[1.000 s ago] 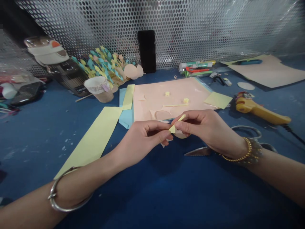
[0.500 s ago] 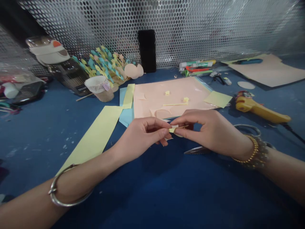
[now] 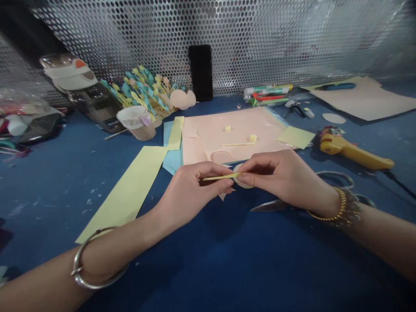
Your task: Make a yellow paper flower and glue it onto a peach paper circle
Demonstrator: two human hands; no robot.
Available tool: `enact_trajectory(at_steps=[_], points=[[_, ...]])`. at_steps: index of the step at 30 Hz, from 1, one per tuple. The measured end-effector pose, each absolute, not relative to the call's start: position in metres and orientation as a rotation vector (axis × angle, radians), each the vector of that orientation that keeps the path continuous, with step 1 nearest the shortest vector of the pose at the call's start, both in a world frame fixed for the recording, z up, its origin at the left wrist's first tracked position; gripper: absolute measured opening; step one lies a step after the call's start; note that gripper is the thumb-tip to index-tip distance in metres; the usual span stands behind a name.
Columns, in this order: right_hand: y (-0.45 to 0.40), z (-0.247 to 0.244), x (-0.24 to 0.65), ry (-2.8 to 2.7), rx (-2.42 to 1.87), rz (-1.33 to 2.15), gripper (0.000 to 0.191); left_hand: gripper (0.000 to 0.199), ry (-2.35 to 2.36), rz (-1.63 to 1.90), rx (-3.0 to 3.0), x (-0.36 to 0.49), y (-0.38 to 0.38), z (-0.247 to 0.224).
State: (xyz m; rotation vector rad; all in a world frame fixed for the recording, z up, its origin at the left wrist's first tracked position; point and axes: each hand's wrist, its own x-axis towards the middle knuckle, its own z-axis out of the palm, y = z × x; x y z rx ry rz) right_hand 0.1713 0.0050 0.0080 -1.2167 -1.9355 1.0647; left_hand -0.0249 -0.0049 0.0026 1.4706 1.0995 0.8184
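Note:
A narrow yellow paper strip [image 3: 217,177] is pinched between the fingertips of both hands, just in front of the pink paper sheet [image 3: 208,130]. My left hand [image 3: 191,186] is closed, with the strip running between its thumb and fingers. Thumb and index finger of my right hand [image 3: 279,177] press on the strip's right end. Behind those right fingertips lies a pale round paper piece [image 3: 244,183], partly covered. Scissors [image 3: 268,206] rest under my right hand, their handles partly hidden. Two small folded yellow pieces [image 3: 228,128] and a thin yellow strip [image 3: 238,144] lie on the pink sheet.
A long yellow paper band [image 3: 126,190] lies at left. Beyond it stand a paper cup [image 3: 138,123], paper stars on sticks [image 3: 143,89], a bottle [image 3: 92,104] and a phone [image 3: 200,71]. On the right are a yellow glue gun [image 3: 357,151], a yellow square [image 3: 297,137] and pens [image 3: 268,90].
The strip has turned, and its length now shows pointing left across my left hand rather than right. My left fingers have shifted along it; my right hand has stayed nearly in place.

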Motion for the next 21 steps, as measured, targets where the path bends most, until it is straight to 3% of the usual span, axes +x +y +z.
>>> enact_trajectory(at_steps=[10,21], points=[[-0.001,0.008,0.166,-1.973,-1.213,0.898,0.010,0.009,1.110,0.822,1.459,-0.027,-0.002,0.001],[0.000,0.004,0.160,-1.595,-1.190,1.390,0.010,0.010,1.015,1.076,1.274,-0.024,-0.001,-0.007]])
